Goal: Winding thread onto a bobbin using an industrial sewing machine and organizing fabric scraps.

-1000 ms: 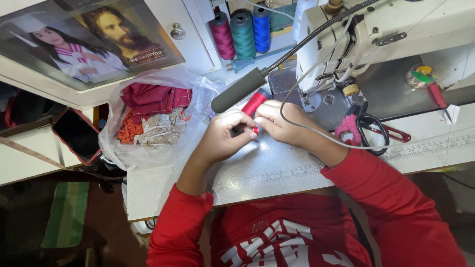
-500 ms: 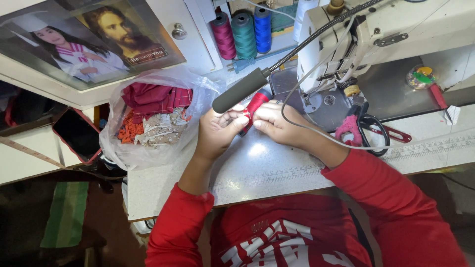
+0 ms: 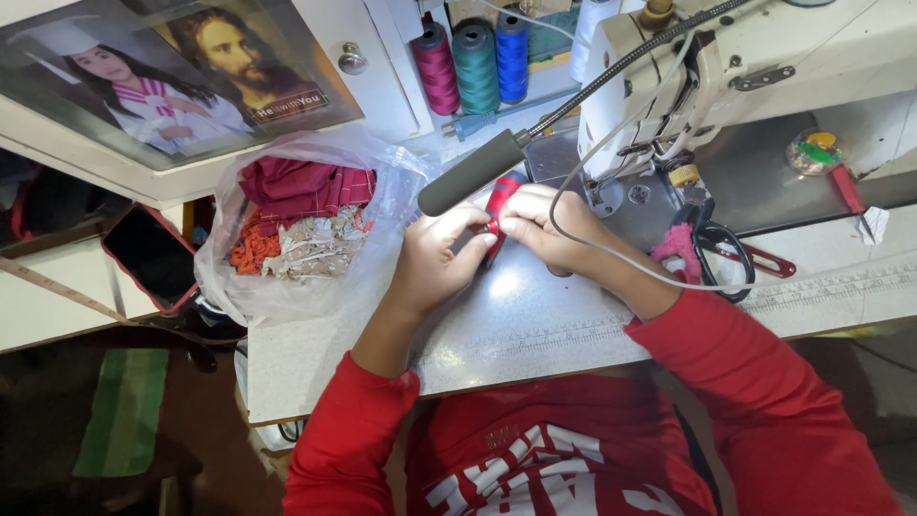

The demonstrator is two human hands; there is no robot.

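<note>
Red sleeves cover both our forearms, which come up from the lower edge and meet over the white table (image 3: pixel 535 334) in front of the sewing machine (image 3: pixel 764 67). Our left hand (image 3: pixel 435 263) lies with its back to the camera, wrist bent a little, and its fingertips close on the lower end of a small red strip (image 3: pixel 499 203). Our right hand (image 3: pixel 544 225) comes from the other side, fingers curled, and its thumb and first finger press on the same end, so the two hands touch each other there and both pinch the strip. How much of the strip is inside the fingers we cannot tell. The strip is narrow, red with darker marks, and its long axis goes from our fingers up and a little to the right, away from us, toward the machine base. Its far end passes under the dark grey lamp head (image 3: pixel 473 174), which hangs on a flexible neck just above it. A thin grey cable (image 3: pixel 611 268) loops over our right wrist. On the left of the hands stands a clear plastic bag (image 3: pixel 287 229) with dark red and orange cloth scraps. Behind it are three thread cones (image 3: pixel 475 62), pink, green and blue. Black scissors (image 3: pixel 721 253) lie at the right, near the machine.
</note>
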